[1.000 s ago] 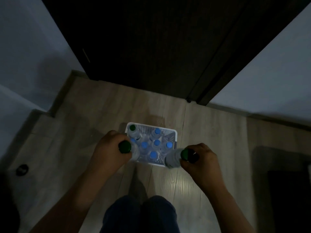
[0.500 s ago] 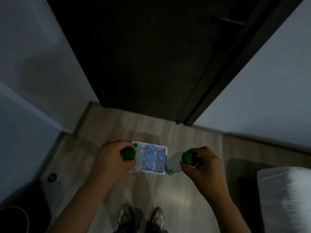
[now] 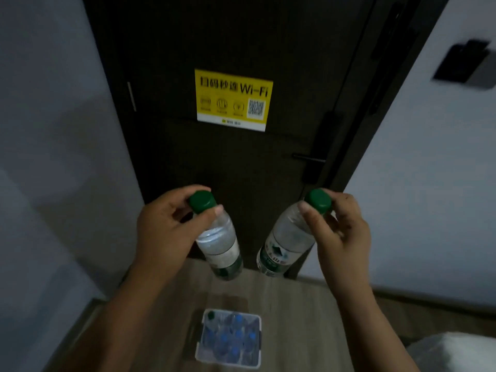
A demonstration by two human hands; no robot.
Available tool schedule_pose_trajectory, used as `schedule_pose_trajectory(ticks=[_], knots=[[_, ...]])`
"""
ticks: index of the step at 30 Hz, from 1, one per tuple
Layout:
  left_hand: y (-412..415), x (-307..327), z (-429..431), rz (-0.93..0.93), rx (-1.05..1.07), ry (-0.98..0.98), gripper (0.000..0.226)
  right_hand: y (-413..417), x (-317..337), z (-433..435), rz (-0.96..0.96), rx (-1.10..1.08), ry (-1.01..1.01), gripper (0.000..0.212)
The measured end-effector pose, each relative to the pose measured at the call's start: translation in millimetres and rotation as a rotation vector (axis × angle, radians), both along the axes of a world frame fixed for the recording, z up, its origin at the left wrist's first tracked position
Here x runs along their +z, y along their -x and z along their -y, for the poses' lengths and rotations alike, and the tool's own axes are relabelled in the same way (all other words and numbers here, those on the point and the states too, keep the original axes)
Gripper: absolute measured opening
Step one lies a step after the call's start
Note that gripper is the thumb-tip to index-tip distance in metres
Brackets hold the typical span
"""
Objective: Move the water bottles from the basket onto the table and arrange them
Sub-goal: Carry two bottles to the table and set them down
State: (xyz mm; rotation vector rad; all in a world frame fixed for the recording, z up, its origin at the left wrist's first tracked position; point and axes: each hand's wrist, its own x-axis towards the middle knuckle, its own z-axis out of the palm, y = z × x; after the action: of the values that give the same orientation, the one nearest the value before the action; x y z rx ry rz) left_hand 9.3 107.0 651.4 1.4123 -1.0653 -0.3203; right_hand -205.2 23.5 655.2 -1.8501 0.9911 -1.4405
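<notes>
My left hand (image 3: 163, 232) grips a clear water bottle (image 3: 218, 242) by its green cap, and the bottle hangs down, tilted right. My right hand (image 3: 339, 232) holds a second green-capped water bottle (image 3: 284, 245) by the neck, tilted left. Both bottles are raised high in front of the dark door. Far below on the wooden floor stands the white basket (image 3: 256, 318), with several blue-capped bottles (image 3: 230, 342) and one green-capped bottle (image 3: 211, 315) inside. No table is in view.
A dark door (image 3: 241, 170) with a yellow Wi-Fi sign (image 3: 233, 99) and a handle (image 3: 308, 159) faces me. Pale walls stand on both sides. A white cushion or bedding corner (image 3: 453, 353) shows at the lower right. A dark switch plate (image 3: 461, 63) is on the right wall.
Both hands have lifted their bottles up out of the basket and away from the floor. The view has risen, so the basket now looks small and far below.
</notes>
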Motion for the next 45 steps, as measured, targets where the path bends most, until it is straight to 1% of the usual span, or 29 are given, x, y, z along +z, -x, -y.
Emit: schedule_pose_trajectory(ticks=[3,5,11,13,17,21,27,30,32,36,40,45], knots=[[-1.8,37.8,7.0,-0.112,-0.03,0.142,0.025,-18.9,39.0,1.0,0.146,0.027,0.021,0.024],[-6.0,63.5,9.1,-0.131,-0.056,0.222,0.022,-31.0,64.8,-0.7,0.209,0.068,0.049,0.022],[-28.2,125.0,3.1,-0.11,-0.041,0.365,0.02,-56.8,127.6,-8.3,0.25,0.163,0.185,0.022],[-35.5,140.8,-2.3,-0.112,-0.039,0.411,0.024,-64.9,143.0,-12.2,0.258,0.188,0.201,0.022],[-43.9,165.2,-13.4,-0.027,-0.039,0.446,0.027,-81.3,164.0,-16.7,0.241,0.223,0.213,0.025],[-50.8,181.2,-20.0,0.0,0.024,0.448,0.028,-96.9,179.2,-14.8,0.249,0.321,0.19,0.031],[-52.8,192.2,-26.1,0.013,0.159,0.467,0.025,-120.0,188.6,-1.6,0.263,0.496,0.167,0.03],[-50.8,194.5,-28.9,-0.01,0.234,0.465,0.022,-131.9,194.2,6.1,0.262,0.594,0.137,0.031],[-47.6,195.2,-32.1,0.001,0.3,0.458,0.02,-141.4,197.4,9.9,0.259,0.648,0.145,0.028],[-41.7,187.2,-45.6,-0.034,0.507,0.487,0.03,-161.1,192.4,12.0,0.304,0.734,0.124,0.023],[-30.2,175.4,-77.7,0.01,0.724,0.468,0.029,-182.7,182.0,-4.8,0.305,0.894,0.093,0.022],[-9.7,174.2,-140.2,0.088,0.946,0.413,0.025,-203.3,178.5,-54.4,0.327,1.099,0.001,0.021]])
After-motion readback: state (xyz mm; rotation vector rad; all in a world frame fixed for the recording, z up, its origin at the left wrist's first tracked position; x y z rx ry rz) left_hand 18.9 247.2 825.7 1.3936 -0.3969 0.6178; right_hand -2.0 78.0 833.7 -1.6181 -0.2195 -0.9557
